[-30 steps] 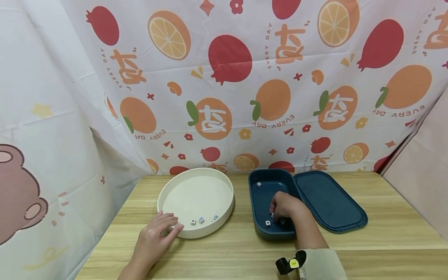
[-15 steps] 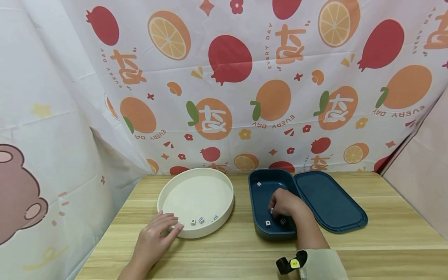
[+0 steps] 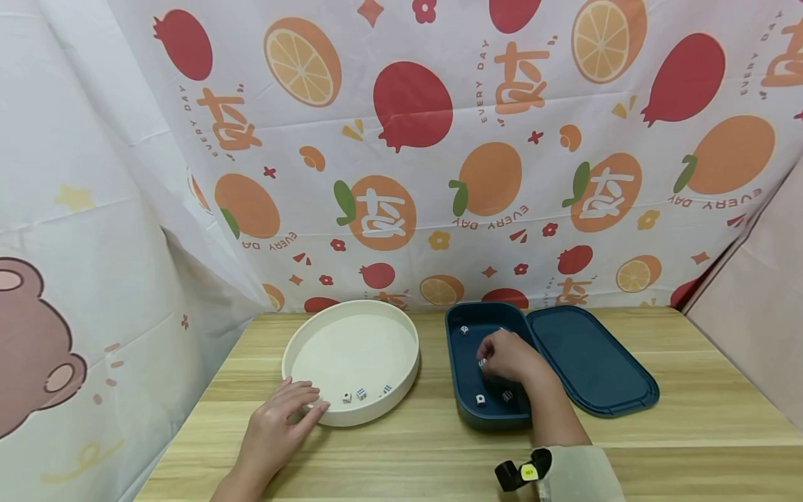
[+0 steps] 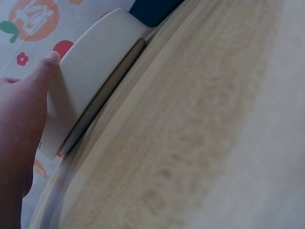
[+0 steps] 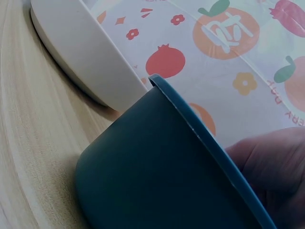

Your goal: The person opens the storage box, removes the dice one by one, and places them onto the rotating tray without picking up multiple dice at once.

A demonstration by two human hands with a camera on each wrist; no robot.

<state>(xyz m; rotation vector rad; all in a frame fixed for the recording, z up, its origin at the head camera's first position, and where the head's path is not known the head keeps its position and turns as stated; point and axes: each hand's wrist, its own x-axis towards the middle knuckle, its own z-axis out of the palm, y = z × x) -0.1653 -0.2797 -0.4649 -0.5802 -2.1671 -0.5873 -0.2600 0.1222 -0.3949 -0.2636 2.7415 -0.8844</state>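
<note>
In the head view my left hand (image 3: 279, 427) holds the near-left rim of a round cream tray (image 3: 351, 418), fingers over the edge. The thumb lies against its outer wall in the left wrist view. Three white dice, among them one with blue pips (image 3: 361, 394), lie at the tray's near side. My right hand (image 3: 511, 357) is inside a dark blue rectangular box (image 3: 460, 376) and pinches a die (image 3: 482, 362) at its fingertips. Other dice lie in the box: one at the far left (image 3: 464, 330), one near the front (image 3: 480, 399), and a shaded one (image 3: 507, 397) beside the wrist.
A matching blue lid (image 3: 592, 359) lies flat on the wooden table (image 3: 401, 460), right against the box. The tray stands to the left of the box with a gap between them. A fruit-printed cloth (image 3: 414, 209) hangs behind the table's far edge.
My right hand has moved a little toward the far end of the box, with the pinched die moving along. The left hand and tray have stayed in place.
</note>
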